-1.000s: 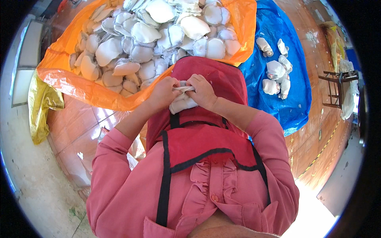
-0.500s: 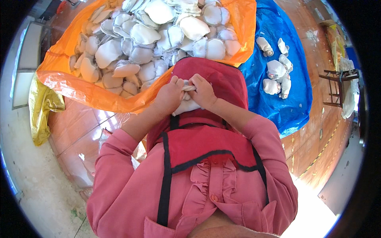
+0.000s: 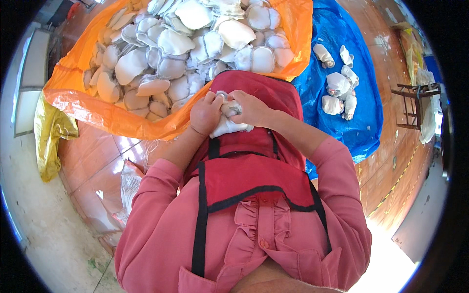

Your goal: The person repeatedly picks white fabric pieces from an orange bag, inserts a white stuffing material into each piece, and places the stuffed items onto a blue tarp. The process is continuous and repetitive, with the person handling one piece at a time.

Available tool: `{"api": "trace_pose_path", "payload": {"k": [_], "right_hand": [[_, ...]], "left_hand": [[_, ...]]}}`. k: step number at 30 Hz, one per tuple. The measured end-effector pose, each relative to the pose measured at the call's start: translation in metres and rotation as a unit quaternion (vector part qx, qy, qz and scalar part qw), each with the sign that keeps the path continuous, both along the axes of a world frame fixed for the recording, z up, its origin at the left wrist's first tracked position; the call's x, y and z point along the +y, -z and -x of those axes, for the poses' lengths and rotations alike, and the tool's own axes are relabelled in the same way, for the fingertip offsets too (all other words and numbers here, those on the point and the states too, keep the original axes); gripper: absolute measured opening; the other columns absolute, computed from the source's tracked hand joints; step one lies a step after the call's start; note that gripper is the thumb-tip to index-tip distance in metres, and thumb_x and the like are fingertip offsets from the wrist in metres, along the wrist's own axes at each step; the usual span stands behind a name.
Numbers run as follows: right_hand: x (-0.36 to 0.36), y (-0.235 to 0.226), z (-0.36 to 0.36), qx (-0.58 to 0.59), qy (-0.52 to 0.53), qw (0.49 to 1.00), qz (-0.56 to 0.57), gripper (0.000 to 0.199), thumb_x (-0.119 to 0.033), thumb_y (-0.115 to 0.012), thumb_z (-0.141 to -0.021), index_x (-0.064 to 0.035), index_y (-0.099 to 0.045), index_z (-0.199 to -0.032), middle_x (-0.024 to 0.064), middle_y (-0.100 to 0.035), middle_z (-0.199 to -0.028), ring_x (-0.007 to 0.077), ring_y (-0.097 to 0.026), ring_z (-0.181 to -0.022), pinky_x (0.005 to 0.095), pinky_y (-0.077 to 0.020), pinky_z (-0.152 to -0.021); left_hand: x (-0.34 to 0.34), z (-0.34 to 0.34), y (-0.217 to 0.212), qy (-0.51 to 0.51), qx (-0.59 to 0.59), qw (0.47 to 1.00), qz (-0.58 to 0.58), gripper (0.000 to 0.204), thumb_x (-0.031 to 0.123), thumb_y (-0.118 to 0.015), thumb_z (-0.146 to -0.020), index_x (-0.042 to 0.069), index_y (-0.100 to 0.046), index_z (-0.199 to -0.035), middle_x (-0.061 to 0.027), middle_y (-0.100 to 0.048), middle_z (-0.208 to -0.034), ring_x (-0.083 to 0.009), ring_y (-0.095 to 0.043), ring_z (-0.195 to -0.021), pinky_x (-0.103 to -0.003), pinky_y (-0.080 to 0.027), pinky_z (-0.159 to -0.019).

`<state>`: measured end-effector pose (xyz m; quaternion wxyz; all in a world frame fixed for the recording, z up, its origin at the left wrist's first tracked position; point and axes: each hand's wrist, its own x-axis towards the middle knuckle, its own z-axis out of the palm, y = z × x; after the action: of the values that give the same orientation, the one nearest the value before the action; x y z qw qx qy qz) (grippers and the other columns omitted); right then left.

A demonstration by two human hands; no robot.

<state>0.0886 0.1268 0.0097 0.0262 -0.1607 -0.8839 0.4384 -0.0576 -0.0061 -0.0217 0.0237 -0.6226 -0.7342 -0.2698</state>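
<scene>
A bunched white cloth piece (image 3: 229,126) with a greyish rolled edge lies over the red apron (image 3: 283,100) on my lap. My left hand (image 3: 206,115) grips its left side, the fingers curled up at the rolled edge. From the right, my right hand (image 3: 250,111) closes on the same piece, fingers and thumb pressed around the greyish roll. The lower part of the cloth hangs loose beneath both hands. Just beyond them is a large heap of white padded cloth pieces (image 3: 176,43), several with grey edges.
An orange plastic sheet (image 3: 117,122) lies under the heap. To its right, a blue plastic sheet (image 3: 364,132) bears several rolled white bundles (image 3: 337,84). A wooden stool (image 3: 414,107) stands at the far right, and a yellow bag (image 3: 49,141) lies at the left by the wall.
My hands have shifted slightly apart, and the right hand's grip has changed around the roll. More of the white cloth shows between and below them.
</scene>
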Motion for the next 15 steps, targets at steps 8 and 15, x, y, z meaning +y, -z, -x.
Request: {"api": "trace_pose_path", "payload": {"k": [8, 15], "right_hand": [[-0.015, 0.013, 0.0, 0.024, 0.031, 0.999, 0.001, 0.042, -0.017, -0.071, -0.074, -0.0031, -0.051, -0.107, 0.0199, -0.062, -0.102, 0.0381, -0.06, -0.099, 0.0453, -0.0474, -0.085], [-0.016, 0.014, -0.003, 0.032, 0.029, 0.999, 0.024, 0.039, -0.015, -0.07, -0.076, -0.0039, -0.05, -0.107, 0.0201, -0.062, -0.099, 0.0385, -0.06, -0.096, 0.0449, -0.0474, -0.083]], "left_hand": [[-0.027, 0.0, -0.029, 0.046, -0.125, 0.991, 0.004, 0.026, 0.008, -0.065, -0.079, 0.002, -0.059, -0.104, -0.0158, -0.059, -0.1, -0.0357, -0.059, -0.092, -0.042, -0.049, -0.08], [-0.045, 0.024, -0.045, 0.175, -0.159, 0.969, 0.078, 0.047, 0.01, -0.073, -0.074, 0.001, -0.053, -0.116, -0.0184, -0.054, -0.115, -0.0377, -0.055, -0.106, -0.041, -0.047, -0.091]]}}
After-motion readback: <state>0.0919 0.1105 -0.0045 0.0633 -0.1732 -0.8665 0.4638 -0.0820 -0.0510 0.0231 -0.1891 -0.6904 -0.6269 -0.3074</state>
